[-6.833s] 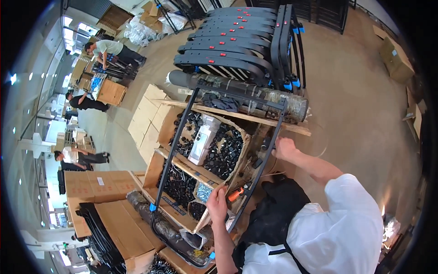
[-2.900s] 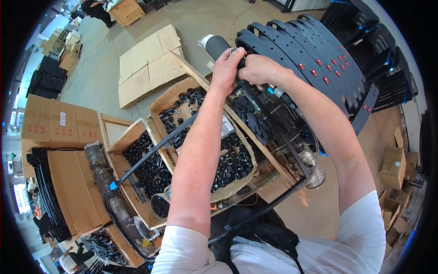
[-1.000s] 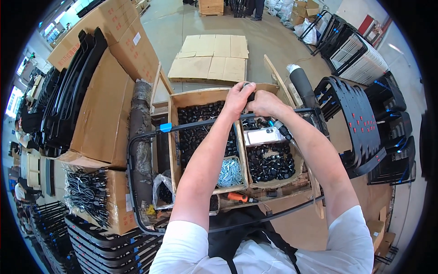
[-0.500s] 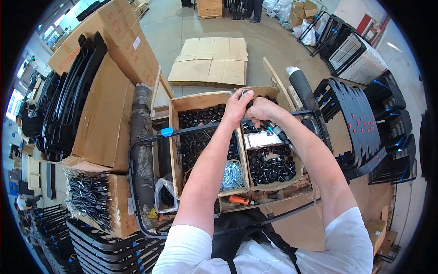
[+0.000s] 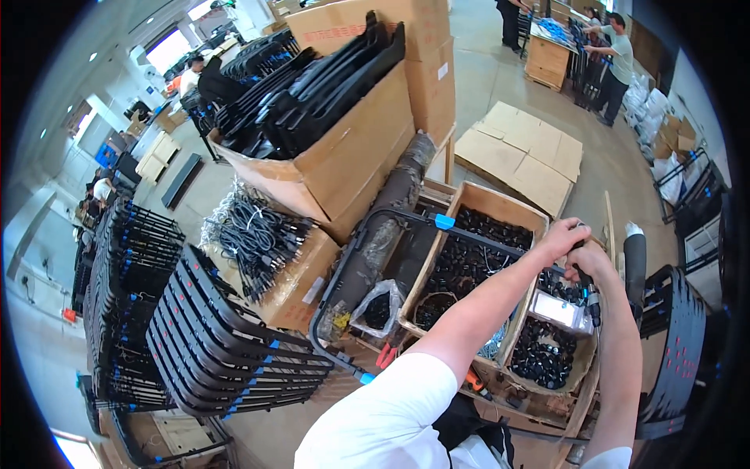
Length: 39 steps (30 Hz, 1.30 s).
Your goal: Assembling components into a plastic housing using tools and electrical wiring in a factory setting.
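A large workshop hall with a grey concrete floor [image 5: 500, 70] is shown. Flattened cardboard sheets [image 5: 523, 152] are laid on the floor toward the far side. Big cardboard boxes [image 5: 351, 148] filled with black parts are stacked at the centre, and stacks of black frames [image 5: 226, 344] are ranged at the lower left. Daylight is let in through bright windows [image 5: 168, 48] at the upper left, and small ceiling lights are seen near the rim. A wooden workbench [image 5: 551, 59] is attended by other people at the upper right.
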Tool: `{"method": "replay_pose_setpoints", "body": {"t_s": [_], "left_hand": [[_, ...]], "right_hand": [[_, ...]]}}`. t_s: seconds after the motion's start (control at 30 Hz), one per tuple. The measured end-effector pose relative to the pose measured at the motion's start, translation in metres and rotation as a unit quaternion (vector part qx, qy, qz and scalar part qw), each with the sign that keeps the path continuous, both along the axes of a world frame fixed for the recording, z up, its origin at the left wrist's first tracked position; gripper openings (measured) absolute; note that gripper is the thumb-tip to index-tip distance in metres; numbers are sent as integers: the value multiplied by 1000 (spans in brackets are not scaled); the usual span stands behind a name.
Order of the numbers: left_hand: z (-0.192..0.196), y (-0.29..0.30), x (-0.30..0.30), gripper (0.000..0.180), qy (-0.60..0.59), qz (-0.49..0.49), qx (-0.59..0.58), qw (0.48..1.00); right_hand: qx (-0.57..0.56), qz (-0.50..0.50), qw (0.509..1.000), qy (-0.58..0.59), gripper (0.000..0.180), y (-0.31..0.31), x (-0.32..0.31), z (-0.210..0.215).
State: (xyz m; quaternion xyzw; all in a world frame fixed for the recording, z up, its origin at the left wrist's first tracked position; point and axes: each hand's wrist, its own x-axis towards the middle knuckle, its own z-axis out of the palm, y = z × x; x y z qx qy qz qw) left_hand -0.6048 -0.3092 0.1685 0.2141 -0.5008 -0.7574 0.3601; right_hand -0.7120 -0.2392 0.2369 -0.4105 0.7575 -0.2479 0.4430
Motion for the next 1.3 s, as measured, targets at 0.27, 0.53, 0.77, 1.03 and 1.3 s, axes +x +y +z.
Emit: {"method": "replay_pose_setpoints", "body": {"t_s": [0.27, 0.53, 0.77, 1.03, 1.3], "left_hand": [[38, 55, 15, 23, -3, -69, -19, 997], [30, 184, 96, 27, -7, -266, 32, 963], [23, 290, 138, 25, -20, -390, 103, 915], [21, 346, 169, 28, -18, -374, 62, 925], [7, 366, 178, 24, -9, -289, 46, 956]], "right_hand": [[-32, 15, 992, 120, 22, 76, 23, 37], [99, 8, 966, 237, 36, 235, 119, 66], [192, -62, 957, 211, 45, 345, 179, 79], [192, -67, 960, 191, 42, 406, 205, 72], [109, -21, 972, 206, 41, 423, 199, 44]]}}
